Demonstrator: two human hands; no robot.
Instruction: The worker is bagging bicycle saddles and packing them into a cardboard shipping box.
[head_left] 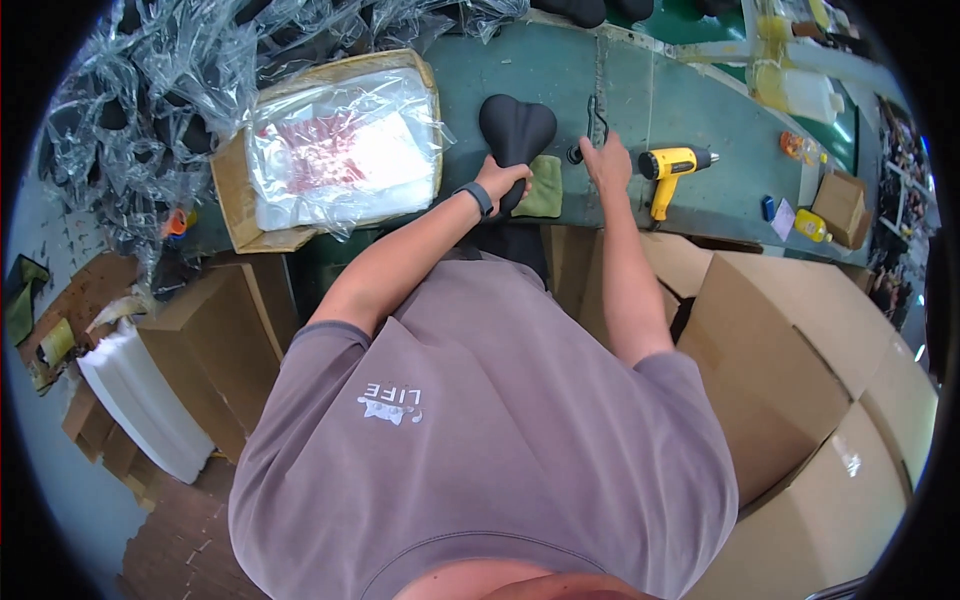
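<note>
My left hand [502, 180] is closed around the narrow nose of a black bicycle saddle [517, 126], whose wide end points away from me over the green worktable [480, 65]. A folded olive-green cloth [543, 188] lies just right of that hand. Farther right, my right hand [610, 166] is over the table with its thumb apart from the fingers. At its fingertips is a thin, curved black piece [598, 112], perhaps a cord or hook; whether they touch it is unclear. A small dark round part [574, 155] lies beside the thumb.
A yellow and black heat gun [676, 172] lies right of my right hand. An open carton [428, 150] lined with clear plastic stands at left, beside plastic-wrapped dark items [150, 100]. Large cardboard boxes [770, 370] stand below the table's edge. A yellow bottle [812, 226] is far right.
</note>
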